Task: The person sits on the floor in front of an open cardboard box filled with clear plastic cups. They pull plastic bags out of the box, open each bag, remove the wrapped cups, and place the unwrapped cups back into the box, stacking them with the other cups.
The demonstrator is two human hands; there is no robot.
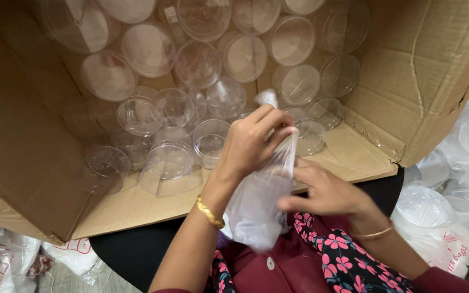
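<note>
A small clear plastic bag hangs over my lap, bulging at the bottom. My left hand pinches the twisted neck of the bag near its top. My right hand touches the bag's side just below, fingers curled against the film. Both wrists carry thin gold bangles. Behind the hands lies an open cardboard box tipped on its side, with several clear round plastic containers stacked and loose inside.
White plastic bags and wrapped round lids pile up at the right. More crumpled bags with red print lie at the lower left. A dark round seat edge shows under the box flap.
</note>
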